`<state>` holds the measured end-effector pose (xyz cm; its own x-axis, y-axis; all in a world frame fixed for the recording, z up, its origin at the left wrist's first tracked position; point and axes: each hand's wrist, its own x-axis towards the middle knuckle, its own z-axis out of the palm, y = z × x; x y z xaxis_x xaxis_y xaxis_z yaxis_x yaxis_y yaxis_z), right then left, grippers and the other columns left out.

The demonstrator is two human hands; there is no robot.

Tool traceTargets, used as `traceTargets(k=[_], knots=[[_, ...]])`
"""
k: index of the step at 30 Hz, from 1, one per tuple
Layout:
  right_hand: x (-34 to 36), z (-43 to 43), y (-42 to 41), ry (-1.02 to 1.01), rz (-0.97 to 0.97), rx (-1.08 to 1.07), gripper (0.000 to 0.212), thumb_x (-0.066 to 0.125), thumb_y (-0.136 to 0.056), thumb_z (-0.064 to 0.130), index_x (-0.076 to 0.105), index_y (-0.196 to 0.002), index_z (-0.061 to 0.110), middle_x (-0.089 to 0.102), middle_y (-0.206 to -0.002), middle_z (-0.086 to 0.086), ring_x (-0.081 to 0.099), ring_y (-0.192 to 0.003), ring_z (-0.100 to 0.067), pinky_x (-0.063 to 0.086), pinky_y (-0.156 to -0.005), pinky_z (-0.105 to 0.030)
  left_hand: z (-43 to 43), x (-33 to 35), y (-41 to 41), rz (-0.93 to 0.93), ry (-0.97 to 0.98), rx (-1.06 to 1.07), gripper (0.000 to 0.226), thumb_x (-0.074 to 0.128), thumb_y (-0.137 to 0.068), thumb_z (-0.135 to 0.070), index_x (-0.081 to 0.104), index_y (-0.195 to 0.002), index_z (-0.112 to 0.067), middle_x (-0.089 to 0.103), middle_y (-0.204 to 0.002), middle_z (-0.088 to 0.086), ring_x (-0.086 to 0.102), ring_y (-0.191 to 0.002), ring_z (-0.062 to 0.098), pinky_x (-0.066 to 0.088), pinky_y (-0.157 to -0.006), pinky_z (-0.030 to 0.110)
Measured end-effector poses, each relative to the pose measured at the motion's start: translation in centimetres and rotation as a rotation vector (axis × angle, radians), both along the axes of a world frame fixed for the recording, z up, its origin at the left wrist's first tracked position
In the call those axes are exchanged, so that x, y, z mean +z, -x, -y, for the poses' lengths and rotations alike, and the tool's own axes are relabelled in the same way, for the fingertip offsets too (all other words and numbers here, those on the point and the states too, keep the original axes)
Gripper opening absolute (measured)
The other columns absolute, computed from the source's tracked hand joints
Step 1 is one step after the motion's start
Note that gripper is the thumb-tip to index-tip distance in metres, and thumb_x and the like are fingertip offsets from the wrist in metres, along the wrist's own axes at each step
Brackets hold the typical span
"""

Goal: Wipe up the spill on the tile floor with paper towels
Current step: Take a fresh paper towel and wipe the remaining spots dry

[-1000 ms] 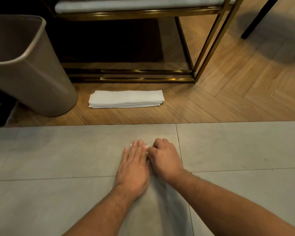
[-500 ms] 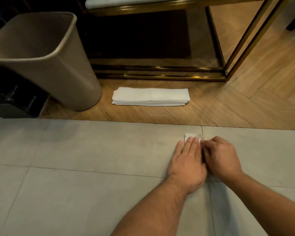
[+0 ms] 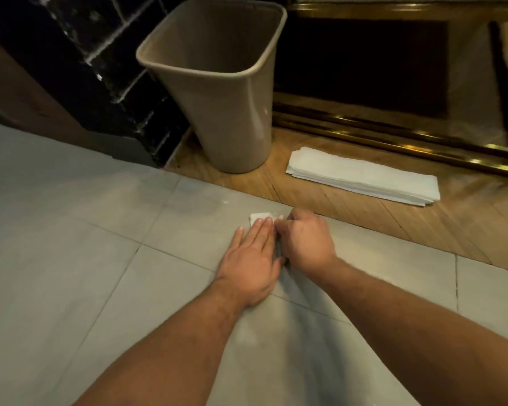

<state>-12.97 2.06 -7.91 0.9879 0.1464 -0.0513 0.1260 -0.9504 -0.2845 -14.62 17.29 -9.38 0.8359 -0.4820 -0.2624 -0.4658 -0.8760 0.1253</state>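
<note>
- Two hands are working side by side on the grey tile floor [image 3: 71,259].
- Your left hand [image 3: 251,260] is lying flat, fingers straight, pressing the folded paper towel [image 3: 260,215].
- Your right hand [image 3: 307,240] is curling closed, pinching that towel's edge.
- Spare towel stack [image 3: 364,175] is sitting on wood flooring [image 3: 423,224], beside the bin [image 3: 217,83].

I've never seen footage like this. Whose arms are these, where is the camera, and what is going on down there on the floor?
No machine here: a person wears a camera on the head, looking down at their own bare hands. The left hand lies flat on a small folded white paper towel, pressing it to the grey tile floor. The right hand is curled beside it at the towel's edge. Beyond, on the wooden floor, lie a stack of white paper towels and a beige plastic bin.
</note>
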Motion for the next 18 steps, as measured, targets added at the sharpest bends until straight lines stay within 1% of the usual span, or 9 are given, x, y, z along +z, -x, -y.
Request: traceTargets(k=[4,6,7,9,11,12,14,15,18], knots=[[0.1,-4.0,-3.6,-0.031,-0.048,0.063,0.023,0.064,-0.091,0.028,0.074,-0.112,0.027,0.064,-0.106,-0.007,0.06,-0.102,-0.029,0.045,-0.082,-0.038,-3.8,0.5,-2.5,-0.009,-0.029,0.091,0.067,0.02,-0.101,-0.046,0.004,-0.157,-0.014,0.002,-0.167,0.001,-0.002,-0.152,0.016,0.005,-0.122,0.05],[0.1,-6.2,-4.3,-0.071,-0.047,0.108,0.024,0.06,-0.094,0.029,0.074,-0.113,0.028,0.064,-0.107,-0.008,0.06,-0.104,-0.03,0.042,-0.082,-0.037,-5.9,0.6,-2.8,0.021,-0.036,0.137,0.063,0.025,-0.102,-0.042,0.01,-0.158,-0.016,0.008,-0.167,0.0,0.004,-0.152,0.015,0.008,-0.122,0.049],[0.0,-7.0,-4.3,-0.077,-0.046,0.127,0.026,0.057,-0.095,0.029,0.074,-0.114,0.026,0.064,-0.109,-0.009,0.059,-0.105,-0.031,0.042,-0.083,-0.037,-6.7,0.6,-2.8,0.044,-0.011,0.156,0.06,0.03,-0.103,-0.037,0.016,-0.157,-0.017,0.015,-0.166,0.0,0.01,-0.151,0.014,0.01,-0.122,0.047],[-0.2,-8.6,-3.5,-0.081,-0.034,0.159,0.028,0.055,-0.096,0.027,0.076,-0.114,0.023,0.063,-0.111,-0.01,0.056,-0.108,-0.032,0.041,-0.085,-0.037,-8.1,0.7,-2.2,0.089,0.098,0.184,0.051,0.044,-0.1,-0.021,0.038,-0.151,-0.014,0.036,-0.159,0.004,0.028,-0.147,0.019,0.018,-0.121,0.043],[-0.4,-9.3,-2.0,-0.092,-0.015,0.176,0.026,0.056,-0.094,0.025,0.076,-0.111,0.02,0.063,-0.108,-0.01,0.055,-0.107,-0.032,0.039,-0.083,-0.038,-9.0,0.8,-1.3,0.158,0.211,0.194,0.042,0.06,-0.09,-0.004,0.061,-0.132,-0.004,0.059,-0.139,0.015,0.052,-0.13,0.031,0.032,-0.115,0.039],[-0.5,-9.6,-1.2,-0.098,-0.009,0.189,0.025,0.058,-0.092,0.023,0.075,-0.109,0.018,0.064,-0.105,-0.01,0.056,-0.104,-0.033,0.039,-0.081,-0.04,-9.5,0.8,-0.6,0.207,0.249,0.195,0.037,0.062,-0.085,-0.002,0.068,-0.122,-0.001,0.066,-0.128,0.018,0.06,-0.118,0.035,0.038,-0.111,0.037],[-0.6,-9.2,0.8,-0.108,0.001,0.196,0.021,0.059,-0.09,0.021,0.075,-0.103,0.016,0.065,-0.099,-0.011,0.058,-0.098,-0.034,0.038,-0.077,-0.04,-9.6,0.6,1.0,0.267,0.288,0.176,0.034,0.054,-0.084,-0.011,0.073,-0.11,0.0,0.071,-0.115,0.017,0.063,-0.104,0.037,0.041,-0.102,0.035],[-0.6,-8.8,1.7,-0.105,0.004,0.204,0.02,0.059,-0.091,0.021,0.075,-0.1,0.015,0.065,-0.097,-0.011,0.059,-0.096,-0.035,0.038,-0.076,-0.04,-9.4,0.6,2.0,0.263,0.3,0.16,0.037,0.05,-0.085,-0.016,0.073,-0.109,-0.001,0.071,-0.113,0.016,0.063,-0.103,0.036,0.042,-0.1,0.035],[-0.5,-6.2,5.1,-0.101,0.007,0.19,0.015,0.063,-0.089,0.021,0.075,-0.093,0.015,0.065,-0.089,-0.01,0.06,-0.088,-0.034,0.04,-0.072,-0.041,-7.5,-0.2,4.9,0.234,0.355,0.092,0.035,0.05,-0.089,-0.017,0.072,-0.113,-0.003,0.068,-0.119,0.015,0.061,-0.11,0.034,0.042,-0.103,0.038]])
